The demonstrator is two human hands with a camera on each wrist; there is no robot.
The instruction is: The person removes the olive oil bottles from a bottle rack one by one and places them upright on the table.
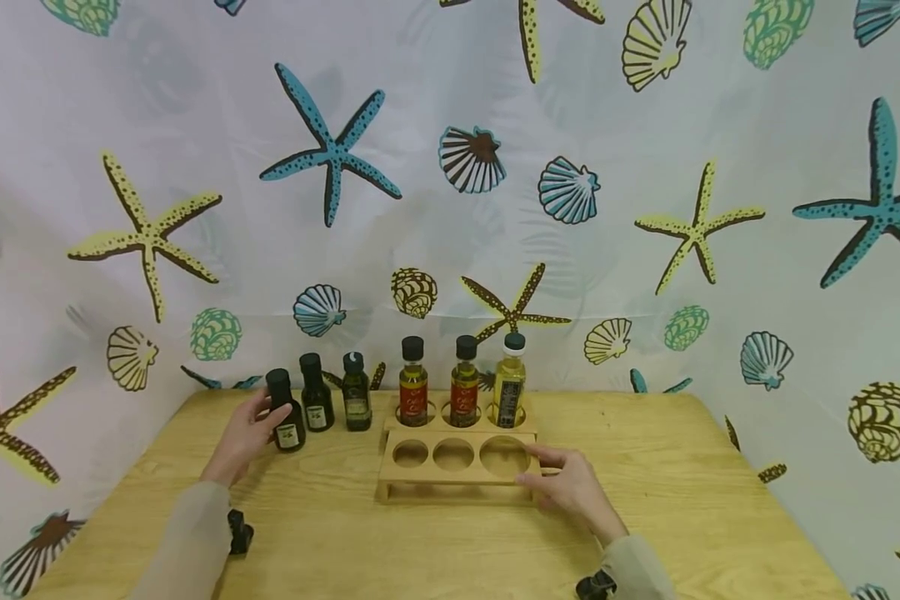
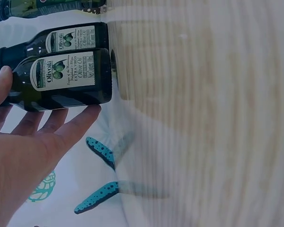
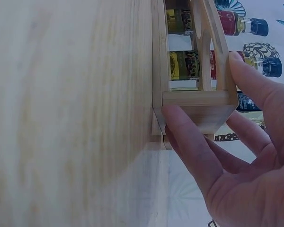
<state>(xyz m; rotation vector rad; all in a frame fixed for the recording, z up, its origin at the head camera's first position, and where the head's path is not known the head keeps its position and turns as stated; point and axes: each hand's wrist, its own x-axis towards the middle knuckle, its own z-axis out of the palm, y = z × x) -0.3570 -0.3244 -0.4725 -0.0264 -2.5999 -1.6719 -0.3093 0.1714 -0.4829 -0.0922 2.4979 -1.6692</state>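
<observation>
Left hand (image 1: pixel 244 433) on leftmost bottle (image 1: pixel 288 433), right hand (image 1: pixel 574 485) on wooden rack (image 1: pixel 431 477).
I've got the left gripping that bottle, tilted, just beside a second dark bottle (image 1: pixel 318 408); can't tell if its base touches the bench (image 1: pixel 307 533). Right grips the rack's right end; three oil bottles (image 1: pixel 464 402) stand in its back row.

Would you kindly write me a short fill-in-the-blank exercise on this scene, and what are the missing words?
1. The left hand holds the leftmost dark bottle, whose label reads "Extra Virgin ____".
2. The right hand grips the wooden rack at its ____ end.
3. The rack's back row holds ____ bottles.
4. No bottle stands in the rack's ____ row.

Missing words: Olive Oil; right; three; front.
</observation>
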